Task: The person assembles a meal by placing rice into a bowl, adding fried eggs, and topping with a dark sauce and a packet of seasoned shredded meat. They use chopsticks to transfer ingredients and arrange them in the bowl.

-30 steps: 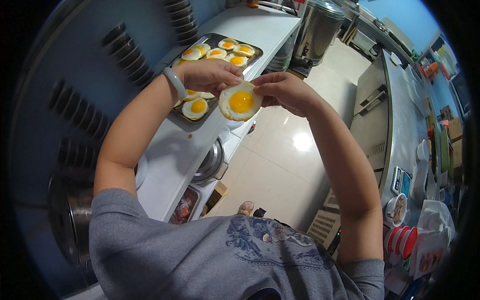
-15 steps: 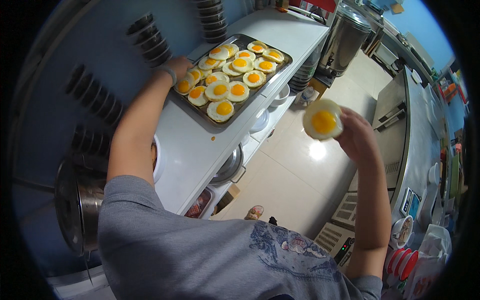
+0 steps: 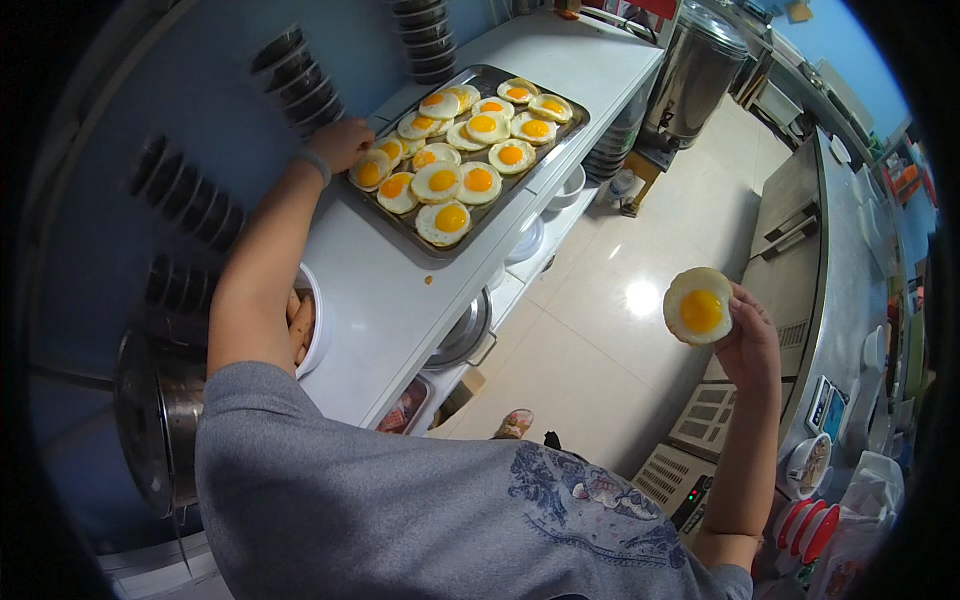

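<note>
Held egg (image 3: 698, 305): lower and farther right in view than half a second ago, over the floor (image 3: 585, 320).
Right hand (image 3: 752, 340): pinches the egg's right edge; this one-sided hold could tear the white and drop it.
Left hand (image 3: 340, 145): beside the tray (image 3: 563, 132), grip unclear; a bump could slide the overlapping fried eggs (image 3: 440, 180).

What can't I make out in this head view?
Head view:
- Left hand: the hand itself hides its fingertips; contact with the baking tray is unclear.
- Fried egg in the right hand: underside faces away.
- White bowl: partly covered by the left arm.
- Metal pot: partly hidden under the white counter.
</note>
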The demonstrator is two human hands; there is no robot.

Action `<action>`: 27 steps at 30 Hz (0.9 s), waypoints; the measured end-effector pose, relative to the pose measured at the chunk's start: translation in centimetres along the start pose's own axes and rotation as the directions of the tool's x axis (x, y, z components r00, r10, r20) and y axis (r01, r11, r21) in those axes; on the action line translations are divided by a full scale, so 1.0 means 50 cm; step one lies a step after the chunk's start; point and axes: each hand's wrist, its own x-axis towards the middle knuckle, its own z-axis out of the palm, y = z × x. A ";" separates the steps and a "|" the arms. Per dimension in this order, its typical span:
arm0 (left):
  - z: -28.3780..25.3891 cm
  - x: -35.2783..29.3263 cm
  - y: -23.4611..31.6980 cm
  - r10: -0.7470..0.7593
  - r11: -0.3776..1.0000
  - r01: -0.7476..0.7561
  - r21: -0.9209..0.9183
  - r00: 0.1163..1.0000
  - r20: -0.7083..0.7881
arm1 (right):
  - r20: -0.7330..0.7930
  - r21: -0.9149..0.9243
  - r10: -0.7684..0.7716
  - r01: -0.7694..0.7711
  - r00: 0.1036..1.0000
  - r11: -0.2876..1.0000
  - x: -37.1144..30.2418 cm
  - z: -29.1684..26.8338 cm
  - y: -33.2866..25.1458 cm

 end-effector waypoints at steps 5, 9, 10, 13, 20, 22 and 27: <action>-0.008 -0.021 0.009 0.072 0.997 -0.074 -0.022 0.993 -0.089 | 0.028 0.022 0.008 -0.008 1.000 1.000 -0.003 -0.004 0.004; -0.023 -0.043 0.007 0.040 0.989 -0.049 -0.137 0.997 -0.067 | 0.028 0.035 0.015 -0.016 1.000 0.999 -0.005 -0.008 0.007; -0.027 -0.048 0.006 0.034 0.984 -0.045 -0.174 0.997 -0.067 | 0.049 0.035 0.008 -0.010 0.999 0.999 -0.005 -0.009 0.007; -0.044 -0.063 0.004 0.026 0.974 -0.048 -0.220 0.994 -0.103 | -0.013 0.039 0.005 -0.004 1.000 0.999 -0.010 -0.011 0.008; -0.127 -0.064 0.022 -0.070 0.851 -0.059 -0.523 0.972 -0.223 | -0.024 0.048 -0.034 0.035 0.999 0.998 -0.048 -0.025 0.005; -0.161 -0.051 0.059 -0.163 0.683 0.016 -0.730 0.978 -0.131 | -0.028 0.058 -0.059 0.060 0.998 0.996 -0.075 -0.035 0.004; -0.216 0.026 0.285 0.046 0.419 -0.165 -0.893 0.986 -0.160 | -0.167 0.108 -0.198 0.218 0.966 0.970 -0.218 -0.067 0.008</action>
